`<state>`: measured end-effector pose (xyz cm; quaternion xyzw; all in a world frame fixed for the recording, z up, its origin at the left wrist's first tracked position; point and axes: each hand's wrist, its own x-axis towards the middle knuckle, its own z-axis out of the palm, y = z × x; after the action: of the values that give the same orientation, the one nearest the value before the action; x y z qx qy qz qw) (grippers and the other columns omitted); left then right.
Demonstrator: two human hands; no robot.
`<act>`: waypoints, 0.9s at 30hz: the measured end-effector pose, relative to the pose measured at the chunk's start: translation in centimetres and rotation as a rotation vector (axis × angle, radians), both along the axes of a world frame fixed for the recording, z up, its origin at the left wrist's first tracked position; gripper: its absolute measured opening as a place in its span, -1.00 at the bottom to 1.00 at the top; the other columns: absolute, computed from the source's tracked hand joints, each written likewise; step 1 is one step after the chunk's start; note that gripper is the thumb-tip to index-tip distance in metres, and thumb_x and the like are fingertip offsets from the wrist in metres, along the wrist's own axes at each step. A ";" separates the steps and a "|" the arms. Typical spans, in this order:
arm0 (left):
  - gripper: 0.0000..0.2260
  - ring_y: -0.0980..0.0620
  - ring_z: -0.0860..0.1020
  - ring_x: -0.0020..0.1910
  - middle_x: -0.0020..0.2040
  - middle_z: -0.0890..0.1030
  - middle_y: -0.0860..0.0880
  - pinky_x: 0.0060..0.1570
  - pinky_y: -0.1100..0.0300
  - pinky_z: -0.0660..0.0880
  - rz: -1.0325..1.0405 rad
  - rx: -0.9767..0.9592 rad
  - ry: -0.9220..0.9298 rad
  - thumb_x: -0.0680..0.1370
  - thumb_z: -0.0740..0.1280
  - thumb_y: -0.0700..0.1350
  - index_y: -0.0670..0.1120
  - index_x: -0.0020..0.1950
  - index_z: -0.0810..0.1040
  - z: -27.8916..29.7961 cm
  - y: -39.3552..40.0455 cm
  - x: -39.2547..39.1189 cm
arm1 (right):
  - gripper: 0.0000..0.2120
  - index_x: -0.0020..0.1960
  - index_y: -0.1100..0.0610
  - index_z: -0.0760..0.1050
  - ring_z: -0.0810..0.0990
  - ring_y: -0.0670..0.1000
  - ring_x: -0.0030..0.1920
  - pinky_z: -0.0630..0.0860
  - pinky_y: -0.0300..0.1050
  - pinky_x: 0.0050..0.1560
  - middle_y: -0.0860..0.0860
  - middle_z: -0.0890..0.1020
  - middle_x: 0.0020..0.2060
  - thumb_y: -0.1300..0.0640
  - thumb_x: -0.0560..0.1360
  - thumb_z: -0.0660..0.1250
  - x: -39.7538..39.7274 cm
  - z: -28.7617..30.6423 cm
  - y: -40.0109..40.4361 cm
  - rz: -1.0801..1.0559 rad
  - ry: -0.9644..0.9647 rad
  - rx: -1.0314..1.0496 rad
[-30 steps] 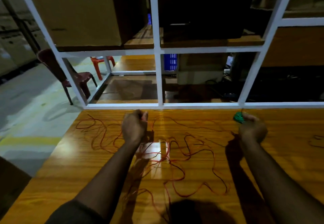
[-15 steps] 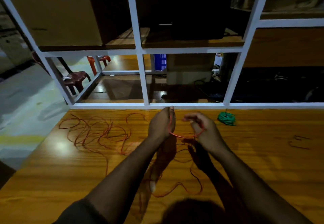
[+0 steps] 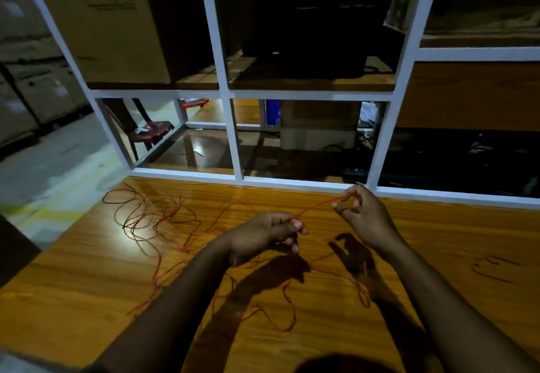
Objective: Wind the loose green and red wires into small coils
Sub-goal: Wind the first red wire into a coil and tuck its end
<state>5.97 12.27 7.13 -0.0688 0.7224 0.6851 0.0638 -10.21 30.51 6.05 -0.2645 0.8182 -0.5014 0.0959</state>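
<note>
A long loose red wire [image 3: 163,220] lies tangled over the left and middle of the wooden table [image 3: 73,299]. My left hand [image 3: 263,233] grips the wire at its fingertips. My right hand [image 3: 362,214] pinches the same wire between thumb and forefinger, farther back near the white frame. A short taut stretch of red wire [image 3: 318,205] runs between the two hands. More red loops [image 3: 286,314] trail on the table below my arms. The green coil is hidden from view, behind my right hand or out of sight.
A white metal shelf frame [image 3: 233,138] stands along the table's far edge. Cardboard boxes [image 3: 111,22] sit on its upper shelf. A small dark wire piece [image 3: 493,269] lies at the table's right. The table's left edge drops to the floor.
My right hand set the green coil down by the frame, came to the red wire, and has now drawn a stretch of it taut to the right. The view swung left.
</note>
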 end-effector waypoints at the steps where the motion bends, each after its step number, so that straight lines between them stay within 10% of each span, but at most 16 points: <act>1: -0.75 -0.04 0.55 -0.17 -0.28 0.47 -0.03 0.11 0.00 0.47 0.000 0.124 0.016 0.66 0.23 0.04 -0.10 -0.04 0.54 0.0 0.7 0.0 | -0.78 0.13 -0.02 0.43 0.54 0.07 0.17 0.52 -0.04 -0.11 0.03 0.57 0.14 0.01 0.54 0.41 -0.5 -0.3 0.2 0.000 -0.011 0.012; 7: -0.73 0.03 0.56 -0.26 -0.34 0.51 -0.01 0.14 -0.01 0.57 0.136 0.896 0.299 0.69 0.12 -0.07 -0.11 -0.15 0.47 0.6 3.3 -0.7 | -0.87 0.03 -0.11 0.36 0.58 0.04 -0.02 0.59 0.10 -0.12 -0.04 0.58 -0.05 -0.15 0.61 0.22 -0.4 -2.8 0.1 0.129 0.073 0.129; 12: -0.75 -0.17 0.45 0.44 0.41 0.48 -0.29 0.53 -0.10 0.22 0.387 0.937 0.465 0.74 0.04 -0.12 -0.15 0.05 0.48 2.8 2.9 -2.5 | -0.79 -0.03 -0.06 0.39 0.57 0.00 -0.17 0.50 0.03 -0.14 -0.09 0.56 -0.20 -0.11 0.68 0.07 4.1 -4.3 -0.6 0.417 0.110 0.180; 14: -0.77 -0.12 0.44 0.45 0.42 0.50 -0.23 0.54 -0.07 0.19 0.514 0.788 0.464 0.72 0.10 -0.12 -0.14 0.09 0.54 2.6 2.3 -3.3 | -0.79 0.01 -0.08 0.38 0.55 -0.19 -0.17 0.48 -0.13 -0.17 -0.16 0.55 -0.17 -0.12 0.68 0.03 6.1 -4.3 -0.6 0.553 0.102 0.210; 18: -0.71 0.10 0.32 0.49 0.48 0.45 0.03 0.41 0.07 0.28 0.603 -0.252 0.341 0.71 0.12 -0.02 -0.06 0.06 0.61 0.5 0.3 -3.4 | -0.79 -0.09 -0.14 0.40 0.51 -0.20 -0.19 0.46 -0.13 -0.16 -0.16 0.53 -0.23 -0.06 0.68 0.07 7.1 -2.4 -0.6 0.567 0.186 0.109; 22: -0.71 0.18 0.61 -0.12 -0.11 0.67 0.01 0.02 0.06 0.54 0.367 -0.578 0.270 0.72 0.12 -0.08 -0.15 0.04 0.60 -2.0 -0.5 -2.3 | -0.80 -0.11 -0.11 0.48 0.54 -0.18 -0.20 0.46 -0.19 -0.21 -0.14 0.57 -0.24 0.04 0.66 0.18 4.5 0.4 -1.4 0.343 0.308 -0.052; 27: -0.65 -0.03 0.31 -0.51 -0.52 0.29 -0.01 -0.09 0.00 0.63 0.256 0.106 0.175 0.72 0.10 -0.07 -0.25 0.06 0.61 -1.7 1.0 -1.3 | -0.85 -0.09 -0.02 0.59 0.59 -0.16 -0.16 0.55 -0.02 -0.15 -0.14 0.63 -0.23 0.04 0.61 0.29 2.2 1.2 -3.7 0.134 0.348 -0.159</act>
<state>4.63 13.28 5.43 -0.0970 0.6732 0.7282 -0.0836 -8.01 26.84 7.25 -0.4078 0.7608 -0.5037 -0.0350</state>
